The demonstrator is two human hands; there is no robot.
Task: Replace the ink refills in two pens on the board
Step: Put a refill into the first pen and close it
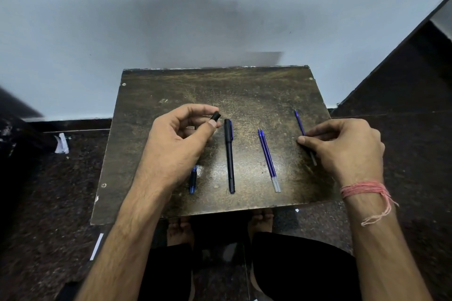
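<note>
A dark worn board lies in front of me. My left hand pinches a small black pen part between thumb and forefinger, above the board's middle left. Under that hand, a blue pen piece shows on the board. A capped black pen lies lengthwise in the middle. Two blue refills rest side by side to its right. At the right edge, my right hand holds a blue refill down against the board, tip pointing away.
The board sits on a dark speckled floor against a pale wall. White paper scraps lie on the floor at left. A person's bare feet show below the board's near edge. A pink thread circles my right wrist.
</note>
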